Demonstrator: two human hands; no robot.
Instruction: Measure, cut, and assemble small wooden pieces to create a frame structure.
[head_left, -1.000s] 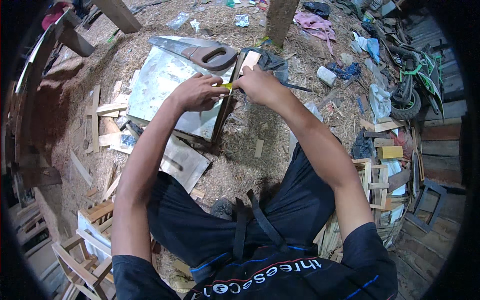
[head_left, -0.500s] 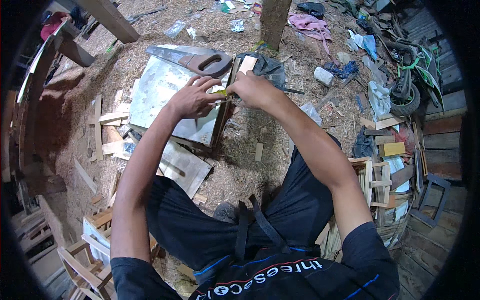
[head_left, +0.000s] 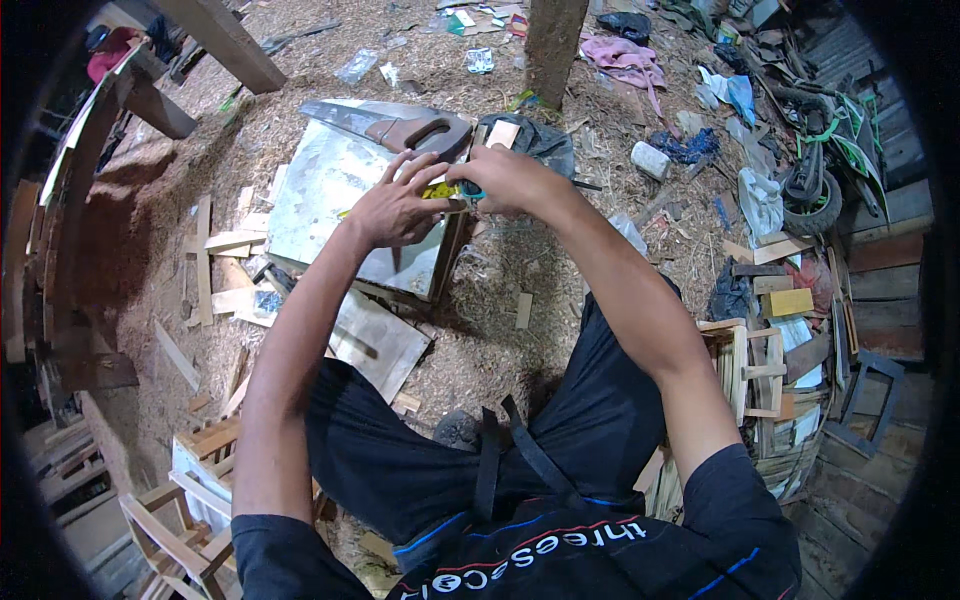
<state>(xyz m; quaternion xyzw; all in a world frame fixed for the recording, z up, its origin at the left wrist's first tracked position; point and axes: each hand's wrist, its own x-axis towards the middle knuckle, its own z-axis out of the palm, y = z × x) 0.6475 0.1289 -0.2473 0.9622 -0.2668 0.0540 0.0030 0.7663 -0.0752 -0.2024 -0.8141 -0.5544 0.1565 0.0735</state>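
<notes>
A tape measure (head_left: 473, 189) with a teal-and-dark case is in my right hand (head_left: 505, 180), whose fingers are closed around it. Its yellow blade (head_left: 437, 190) runs left between the thumb and forefinger of my left hand (head_left: 400, 208); the other left fingers are spread. A bit of yellow also shows past the left wrist. Just beyond my right hand a pale wood piece (head_left: 503, 133) sticks out; its lower end is hidden. Both hands are over the right edge of a low, white-topped table (head_left: 325, 190). A handsaw (head_left: 415, 132) lies along its far side.
Wood offcuts (head_left: 235, 240) lie left of the table, and a board (head_left: 380, 340) leans below it. A wooden post (head_left: 553, 55) stands ahead. Wooden frames (head_left: 745, 370) sit at right, another frame (head_left: 165, 535) at lower left. A small motorbike (head_left: 815, 170) stands far right; a person (head_left: 110, 55) is far left.
The teal case shows in my right hand now, and more yellow blade is visible by my left hand. My left hand has turned slightly, its fingers still spread. The whole view has shifted a little.
</notes>
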